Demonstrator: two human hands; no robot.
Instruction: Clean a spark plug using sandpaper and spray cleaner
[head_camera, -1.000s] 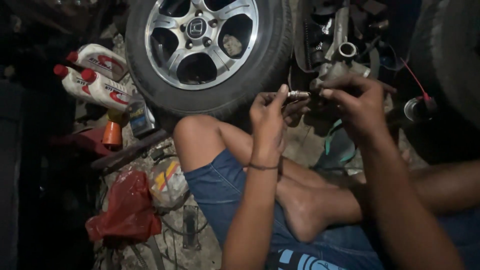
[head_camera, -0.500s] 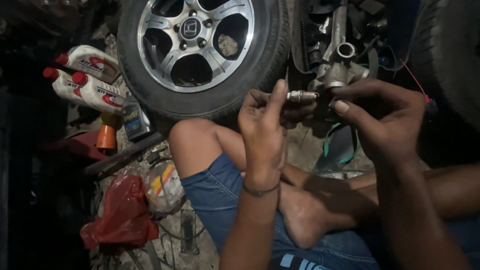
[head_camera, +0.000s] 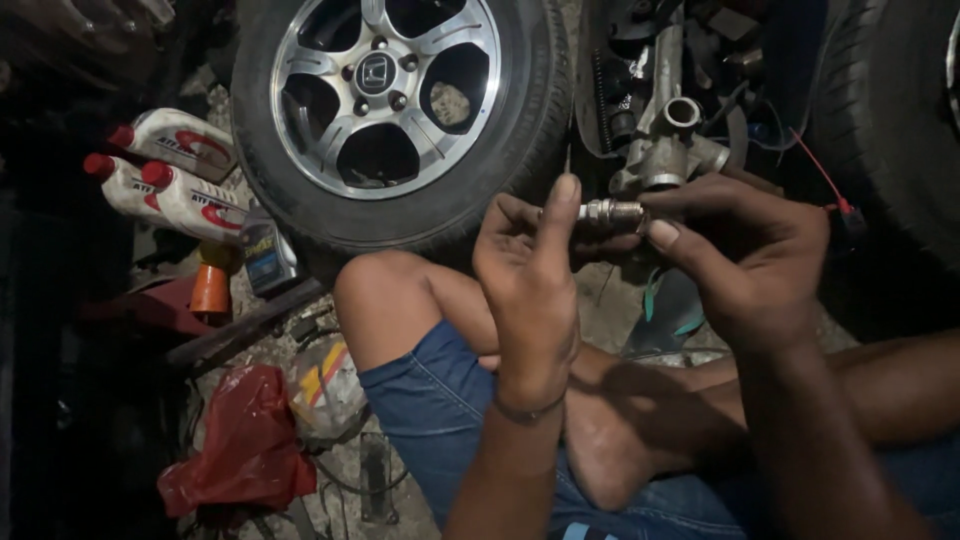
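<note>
Small ribbed metal part pinched between two hands, over a cluttered floor.

From the head view: the left hand (head_camera: 530, 290) and right hand (head_camera: 750, 260) both close their grip on a short metal fitting (head_camera: 612, 211), held in the air above the bent knee (head_camera: 385, 295), just in front of the wheel (head_camera: 385, 95). Only fingertips carry it, so I'd judge a slip likely if either hand twists hard; it could drop to the dark floor (head_camera: 330, 470) among the red bag (head_camera: 245, 445) and bottles (head_camera: 185, 195), and be hard to find.
</note>
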